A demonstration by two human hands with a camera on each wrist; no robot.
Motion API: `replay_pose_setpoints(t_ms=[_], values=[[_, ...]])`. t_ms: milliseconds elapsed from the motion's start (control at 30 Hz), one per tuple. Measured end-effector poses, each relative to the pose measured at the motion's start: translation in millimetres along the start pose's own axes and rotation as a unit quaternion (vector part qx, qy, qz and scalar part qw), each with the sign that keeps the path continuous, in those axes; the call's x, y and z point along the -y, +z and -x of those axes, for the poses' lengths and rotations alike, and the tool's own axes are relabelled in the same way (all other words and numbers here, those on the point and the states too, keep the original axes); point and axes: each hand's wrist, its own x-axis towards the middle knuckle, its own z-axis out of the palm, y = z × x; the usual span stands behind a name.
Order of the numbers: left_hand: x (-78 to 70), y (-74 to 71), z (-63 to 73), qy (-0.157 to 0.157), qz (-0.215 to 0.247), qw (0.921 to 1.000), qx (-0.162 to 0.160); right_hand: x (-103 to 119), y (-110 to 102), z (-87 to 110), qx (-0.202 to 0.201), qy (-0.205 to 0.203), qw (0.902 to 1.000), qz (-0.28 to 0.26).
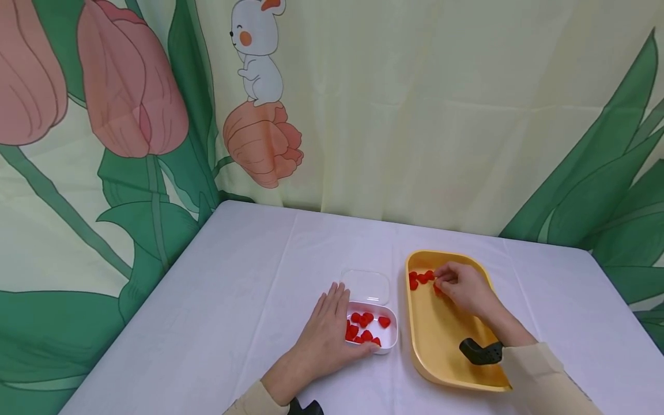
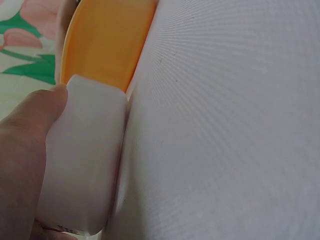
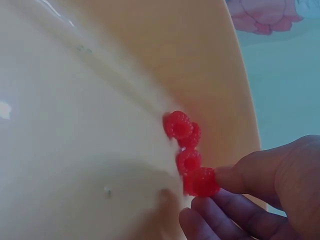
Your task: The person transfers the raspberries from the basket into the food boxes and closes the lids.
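From the head view, my worry is the left hand (image 1: 327, 323): were it to press unevenly along the small white plastic box (image 1: 388, 348), I judge the box could skid on the white cloth-covered table (image 1: 270, 300) or tip. I see its fingers straight along the left side and the thumb spread along the near side. The box holds many small red raspberry-shaped pieces (image 1: 367, 335), some hidden by the hand; a clear plastic lid (image 1: 365, 285) lies just behind it. In the yellow rectangular tray (image 1: 438, 340), a few more red pieces gather at the far left corner, where the right hand (image 1: 461, 288) reaches in.

From the left wrist view, I see the thumb's tip at the box's rim; the other fingers are mostly hidden, and so are the contents.

From the right wrist view, I find thumb and fingertips narrow, pinching one red piece (image 3: 204, 182). It touches its neighbours beside the tray wall, so a loose pinch might drop it, or the fingers could nudge the others along.
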Motion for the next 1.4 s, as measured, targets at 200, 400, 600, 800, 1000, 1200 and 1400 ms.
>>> replay_pose_setpoints(t_ms=[200, 400, 600, 800, 1000, 1200, 1400], values=[[0.1, -0.5, 1.4, 0.001, -0.001, 1.0000, 0.000, 4.3, -1.3, 2.9, -0.001, -0.013, 0.9999, -0.011], [-0.5, -0.6, 1.4, -0.004, -0.004, 1.0000, 0.004, 9.3, -2.6, 6.6, -0.008, -0.020, 0.9996, -0.017], [0.4, -0.5, 1.7, -0.003, -0.005, 1.0000, 0.002, 14.6, -4.4, 9.2, -0.004, -0.019, 0.9994, -0.029], [1.5, 0.6, 1.7, 0.001, -0.008, 1.0000, -0.002, 20.0, -6.1, 11.7, -0.003, -0.036, 0.9986, -0.038], [0.7, -0.6, 2.2, -0.001, -0.007, 1.0000, 0.002, 30.8, -8.0, 15.9, -0.004, -0.049, 0.9979, -0.041], [0.3, -0.9, 1.5, -0.003, -0.007, 1.0000, 0.004, 40.7, -10.2, 21.3, 0.002, -0.059, 0.9968, -0.053], [0.9, -1.2, 1.4, -0.003, -0.004, 1.0000, 0.006, 47.7, -8.7, 24.9, 0.015, -0.073, 0.9949, -0.068]])
